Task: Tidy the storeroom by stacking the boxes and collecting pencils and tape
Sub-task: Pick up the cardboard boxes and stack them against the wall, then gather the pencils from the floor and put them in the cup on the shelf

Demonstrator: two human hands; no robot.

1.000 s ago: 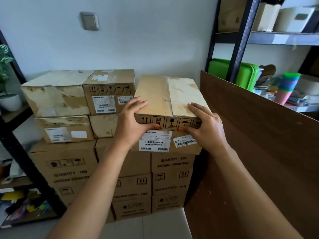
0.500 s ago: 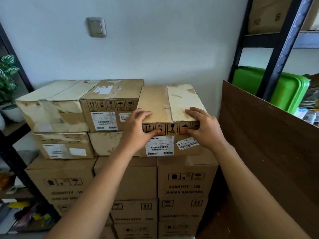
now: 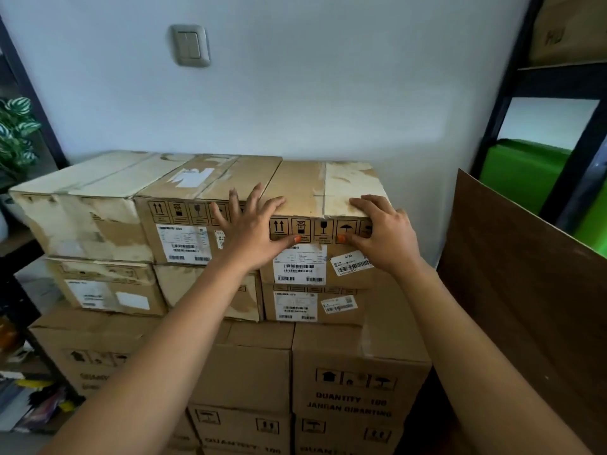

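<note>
Fingers of the left hand (image 3: 253, 229) and right hand (image 3: 382, 231) lie flat, pressing the top right box (image 3: 323, 205). A gentle, even push should line it up beside the middle box (image 3: 210, 192).

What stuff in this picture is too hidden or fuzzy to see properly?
Head view:
- Small print on the white barcode label of the top right worn cardboard box: too blurred to read.
- The next cardboard box's fourth handling symbol: behind the left hand.
- The green plastic container: partly behind the black shelf post and brown wooden board.
- Right hand: palm unseen.
</note>
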